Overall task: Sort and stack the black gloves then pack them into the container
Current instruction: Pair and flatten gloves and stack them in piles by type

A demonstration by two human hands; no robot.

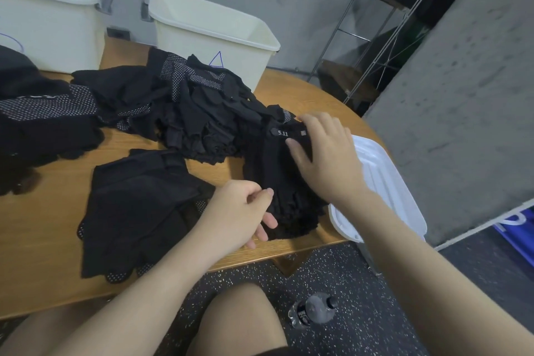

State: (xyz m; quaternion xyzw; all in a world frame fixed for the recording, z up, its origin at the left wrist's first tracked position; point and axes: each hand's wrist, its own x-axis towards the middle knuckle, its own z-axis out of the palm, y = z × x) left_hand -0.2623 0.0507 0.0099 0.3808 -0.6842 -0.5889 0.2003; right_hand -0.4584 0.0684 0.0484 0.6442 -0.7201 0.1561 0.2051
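Observation:
A stack of black gloves (270,179) with a "5.11" label lies near the table's right front edge. My right hand (325,153) rests flat on top of this stack, fingers spread and fairly straight. My left hand (245,211) is at the stack's near left edge, its fingers tucked under the gloves and its thumb above. Another flat stack of black gloves (138,208) lies left of my left hand. A loose heap of black gloves (190,101), some with white dots, fills the middle of the table. A cream container with a blue triangle (213,35) stands behind the heap.
A second cream container (49,11) stands at the back left. More dotted black gloves (43,121) lie at the left edge. A white lid (381,182) sits just right of the table. A plastic bottle (313,309) lies on the floor. A metal rack (375,37) stands behind.

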